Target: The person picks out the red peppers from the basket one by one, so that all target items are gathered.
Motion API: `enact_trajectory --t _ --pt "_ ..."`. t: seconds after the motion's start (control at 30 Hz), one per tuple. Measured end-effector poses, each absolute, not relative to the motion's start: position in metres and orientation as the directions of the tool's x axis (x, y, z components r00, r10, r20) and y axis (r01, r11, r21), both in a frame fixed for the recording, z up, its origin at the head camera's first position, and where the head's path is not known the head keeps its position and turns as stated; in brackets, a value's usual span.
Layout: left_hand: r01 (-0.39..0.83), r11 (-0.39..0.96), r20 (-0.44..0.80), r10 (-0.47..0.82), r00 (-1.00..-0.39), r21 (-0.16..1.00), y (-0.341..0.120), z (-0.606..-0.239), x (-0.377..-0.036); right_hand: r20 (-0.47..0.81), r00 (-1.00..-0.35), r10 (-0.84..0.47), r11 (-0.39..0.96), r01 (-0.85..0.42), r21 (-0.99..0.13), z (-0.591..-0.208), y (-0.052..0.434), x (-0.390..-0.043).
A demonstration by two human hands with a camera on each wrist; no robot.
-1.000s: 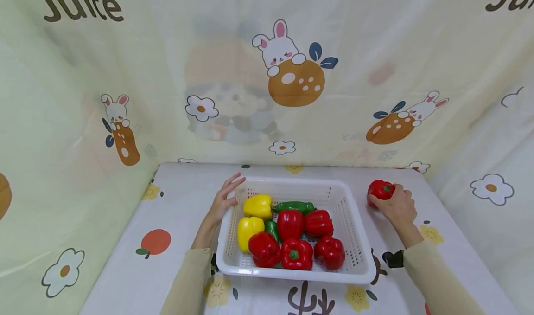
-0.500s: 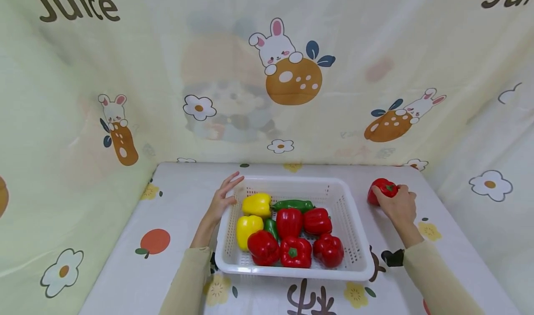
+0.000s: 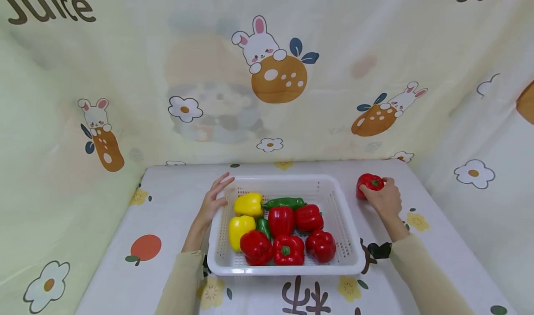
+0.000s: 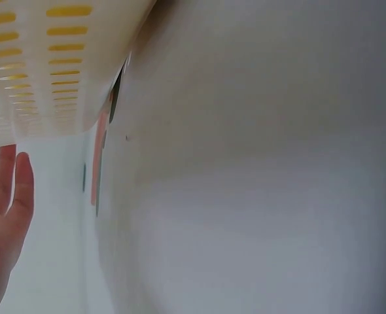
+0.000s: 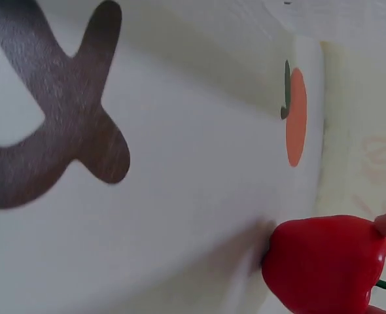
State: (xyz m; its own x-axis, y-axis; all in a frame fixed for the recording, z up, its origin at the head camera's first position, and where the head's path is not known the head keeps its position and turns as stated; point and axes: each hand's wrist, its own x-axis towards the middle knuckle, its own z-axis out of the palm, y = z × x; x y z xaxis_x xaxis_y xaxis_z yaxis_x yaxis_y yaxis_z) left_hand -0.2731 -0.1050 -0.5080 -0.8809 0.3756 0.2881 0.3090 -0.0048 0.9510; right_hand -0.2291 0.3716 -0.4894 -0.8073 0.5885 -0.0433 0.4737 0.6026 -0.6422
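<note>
A white perforated plastic basket (image 3: 350, 241) stands on the table. In it lie yellow bell peppers (image 3: 242, 229), several red bell peppers (image 3: 281, 221), and green peppers (image 3: 285, 203). My left hand (image 3: 210, 206) touches the basket's left rim with its fingers extended; in the left wrist view the fingertips of that hand (image 4: 6, 216) reach the outer wall. To the right of the basket, my right hand (image 3: 385, 199) grips a separate red bell pepper (image 3: 365, 185), thumb on the near side. The right wrist view shows this pepper (image 5: 324, 261) down by the tablecloth, its green stem facing outward.
The table wears a white cloth (image 3: 171, 241) printed with fruit and flowers. Patterned curtains (image 3: 208, 50) hang behind the table and along both sides. A strip of cloth separates the basket's right wall from the gripped pepper.
The head view has swung slightly, so the whole scene sits further left. Relative to the basket, both hands and the gripped red bell pepper stay nearly where they were.
</note>
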Motion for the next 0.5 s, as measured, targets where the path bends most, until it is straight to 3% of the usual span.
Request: enact_trajectory --t 0.5 --pt "0.306 0.025 0.275 0.377 -0.884 0.952 -0.1033 -0.4951 -0.2657 -0.068 -0.815 0.575 0.585 0.468 -0.663 -0.49 0.3689 -0.2234"
